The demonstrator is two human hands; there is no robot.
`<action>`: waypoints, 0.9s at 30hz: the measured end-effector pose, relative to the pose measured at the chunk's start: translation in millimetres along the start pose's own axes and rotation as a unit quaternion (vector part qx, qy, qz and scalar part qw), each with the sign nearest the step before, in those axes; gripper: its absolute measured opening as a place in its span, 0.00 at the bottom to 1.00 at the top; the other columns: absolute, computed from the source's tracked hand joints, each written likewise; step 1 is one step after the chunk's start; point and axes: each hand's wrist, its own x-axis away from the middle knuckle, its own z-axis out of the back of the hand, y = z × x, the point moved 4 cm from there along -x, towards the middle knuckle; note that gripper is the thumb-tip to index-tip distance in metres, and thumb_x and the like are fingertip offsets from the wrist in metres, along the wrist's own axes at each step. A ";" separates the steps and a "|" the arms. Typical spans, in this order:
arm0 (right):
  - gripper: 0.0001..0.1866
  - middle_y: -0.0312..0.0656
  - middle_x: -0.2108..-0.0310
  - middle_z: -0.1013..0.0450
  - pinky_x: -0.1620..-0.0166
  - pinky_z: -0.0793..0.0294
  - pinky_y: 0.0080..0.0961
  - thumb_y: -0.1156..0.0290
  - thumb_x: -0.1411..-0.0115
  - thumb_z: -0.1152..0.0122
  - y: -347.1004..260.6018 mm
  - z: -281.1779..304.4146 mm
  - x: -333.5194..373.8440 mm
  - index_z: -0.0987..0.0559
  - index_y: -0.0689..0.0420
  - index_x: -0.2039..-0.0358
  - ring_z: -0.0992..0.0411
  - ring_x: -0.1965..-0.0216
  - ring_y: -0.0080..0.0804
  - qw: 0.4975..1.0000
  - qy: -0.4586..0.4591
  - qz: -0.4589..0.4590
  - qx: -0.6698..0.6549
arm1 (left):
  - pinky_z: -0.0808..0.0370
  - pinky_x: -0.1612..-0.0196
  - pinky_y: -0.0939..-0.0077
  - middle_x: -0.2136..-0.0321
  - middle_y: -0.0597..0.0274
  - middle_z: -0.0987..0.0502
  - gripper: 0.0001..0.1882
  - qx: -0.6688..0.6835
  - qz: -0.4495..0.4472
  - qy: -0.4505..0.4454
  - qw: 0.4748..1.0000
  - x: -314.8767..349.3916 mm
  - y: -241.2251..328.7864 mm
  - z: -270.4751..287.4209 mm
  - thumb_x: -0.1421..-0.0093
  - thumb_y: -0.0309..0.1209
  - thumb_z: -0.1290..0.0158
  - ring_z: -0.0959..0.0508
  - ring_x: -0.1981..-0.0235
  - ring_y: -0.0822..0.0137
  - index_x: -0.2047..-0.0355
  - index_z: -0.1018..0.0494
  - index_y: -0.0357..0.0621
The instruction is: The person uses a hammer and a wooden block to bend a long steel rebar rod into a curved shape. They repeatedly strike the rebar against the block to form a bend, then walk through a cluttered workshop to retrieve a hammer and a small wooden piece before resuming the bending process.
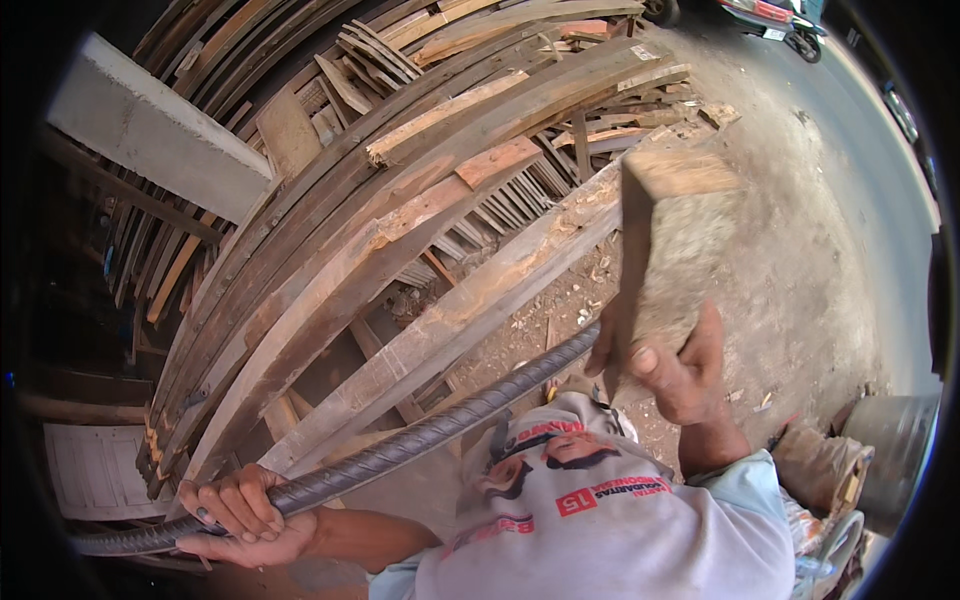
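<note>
My left hand [240, 518] is closed round a dark ribbed steel bar [430, 436] at the lower left, with a ring on one finger. The bar slants up to the right across the front of my body, and its upper end passes behind a thick, squared wooden block [690, 230]. My right hand [685, 375] grips the lower part of this block, thumb on the near face and fingers round the left side. The block stands raised and slightly blurred. Whether its hidden side touches the bar, I cannot tell.
Long weathered timber beams [370, 240] lie stacked at the left and ahead, with a pale plank [480, 310] nearest the bar. A concrete post [160, 130] juts in at upper left. Dusty ground [800, 270] meets a road on the right. A metal drum [895, 455] stands at lower right.
</note>
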 end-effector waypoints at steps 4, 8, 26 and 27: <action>0.23 0.44 0.68 0.26 0.67 0.25 0.27 0.60 0.36 0.41 -14.9 111.9 18.7 0.33 0.63 0.49 0.25 0.71 0.30 0.957 0.263 0.064 0.101 | 0.43 0.86 0.87 0.88 0.71 0.45 0.19 0.034 0.022 -0.078 0.996 -26.8 11.0 -2.4 0.28 0.45 0.53 0.45 0.91 0.80 0.70 0.43 0.46; 0.21 0.42 0.69 0.27 0.68 0.25 0.27 0.60 0.35 0.42 16.1 164.5 46.3 0.32 0.62 0.51 0.25 0.72 0.30 0.932 0.354 0.004 0.075 | 0.41 0.84 0.83 0.86 0.69 0.44 0.25 0.017 0.024 -0.049 0.998 -50.2 26.5 22.8 0.29 0.50 0.54 0.44 0.88 0.77 0.77 0.43 0.47; 0.29 0.52 0.53 0.23 0.47 0.27 0.36 0.65 0.46 0.32 71.1 67.6 25.6 0.26 0.60 0.43 0.24 0.51 0.45 0.906 0.112 -0.158 0.377 | 0.40 0.82 0.82 0.86 0.69 0.43 0.26 -0.002 0.059 -0.043 0.997 -135.3 -19.9 91.0 0.30 0.53 0.55 0.43 0.89 0.78 0.74 0.38 0.43; 0.30 0.52 0.52 0.23 0.46 0.27 0.36 0.66 0.47 0.31 69.9 61.8 26.1 0.25 0.59 0.44 0.24 0.51 0.47 0.902 0.089 -0.161 0.391 | 0.40 0.82 0.83 0.86 0.70 0.42 0.26 0.000 0.061 -0.040 0.997 -137.3 -21.5 93.3 0.30 0.53 0.54 0.43 0.89 0.78 0.75 0.38 0.43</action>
